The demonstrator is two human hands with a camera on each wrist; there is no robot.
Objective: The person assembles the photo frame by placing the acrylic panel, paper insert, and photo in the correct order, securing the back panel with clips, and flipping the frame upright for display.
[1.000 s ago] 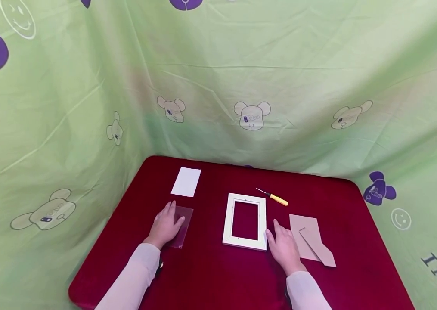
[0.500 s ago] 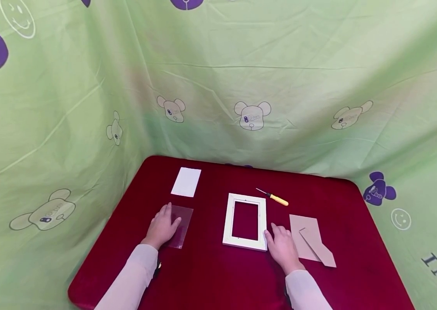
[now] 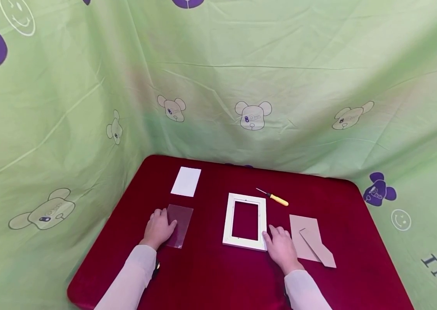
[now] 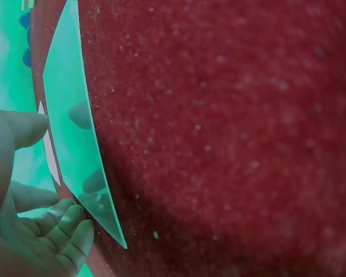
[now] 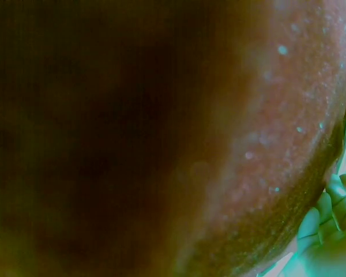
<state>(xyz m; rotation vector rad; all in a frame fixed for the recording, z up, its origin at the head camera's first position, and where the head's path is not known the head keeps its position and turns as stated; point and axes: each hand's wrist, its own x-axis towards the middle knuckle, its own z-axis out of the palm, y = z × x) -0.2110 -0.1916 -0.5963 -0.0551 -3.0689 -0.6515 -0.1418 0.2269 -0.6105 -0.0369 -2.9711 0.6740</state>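
Note:
A clear, see-through rectangular sheet (image 3: 182, 226) lies flat on the table at the left. My left hand (image 3: 158, 229) is at its left edge, with the thumb over it and the fingers loosely bent. In the left wrist view the sheet (image 4: 75, 115) mirrors the thumb and fingers; whether they touch it I cannot tell. A white picture frame (image 3: 227, 219) lies in the middle. By its lower right corner is my right hand (image 3: 282, 247), fingers relaxed and thumb at the frame's edge, holding nothing. The right wrist view is mostly dark and blurred, with fingertips at lower right.
Beyond the clear sheet lies a white card (image 3: 186, 181). A screwdriver (image 3: 278, 199) with a yellow handle lies behind the frame. Right of my right hand is a beige backing board with a stand leg (image 3: 305, 230). The dark red table (image 3: 210, 275) meets green curtains (image 3: 210, 142).
My left hand has drawn back toward me and left, baring more of the clear sheet, its fingers bending more. My right hand has shifted slightly left and nearer, toward the frame's corner.

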